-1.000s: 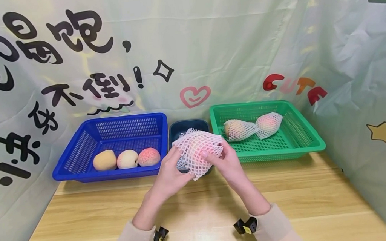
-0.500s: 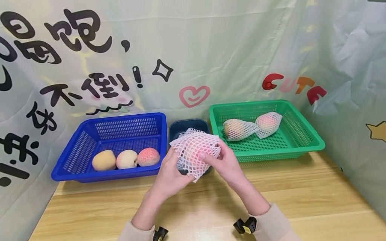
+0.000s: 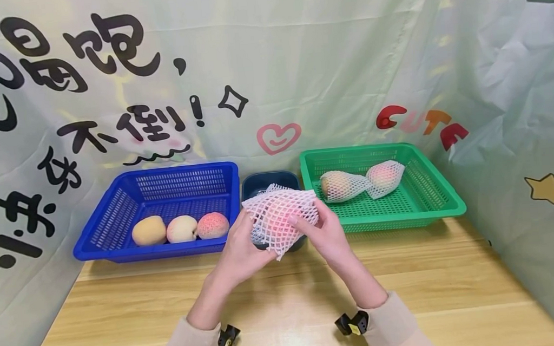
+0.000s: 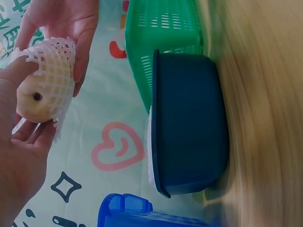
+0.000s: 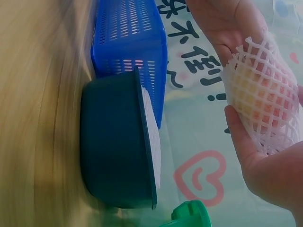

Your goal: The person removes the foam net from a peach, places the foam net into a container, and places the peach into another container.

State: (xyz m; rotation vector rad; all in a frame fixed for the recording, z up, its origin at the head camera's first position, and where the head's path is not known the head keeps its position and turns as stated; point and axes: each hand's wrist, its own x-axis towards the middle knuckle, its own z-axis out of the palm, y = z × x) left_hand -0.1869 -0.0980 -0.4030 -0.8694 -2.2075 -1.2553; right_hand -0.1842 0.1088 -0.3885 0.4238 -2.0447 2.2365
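Note:
My left hand and right hand hold a peach between them, above the table's middle. A white foam net sleeve wraps much of the peach. In the left wrist view, one end with a dark dimple shows bare outside the mesh. My left fingers and thumb curl round this bare end and the net's edge. My right hand grips the netted side, its thumb pressing on the mesh. Yellow and pink skin shows through the net in the right wrist view.
A blue basket with three bare fruits stands at the left. The green basket at the right holds two netted fruits. Between them stands a dark blue bin with white foam nets in it. A printed cloth hangs behind.
Both hands stay in nearly the same place. The net sleeve and the peach have shifted slightly to the left, and the sleeve's outline over the peach has changed a little.

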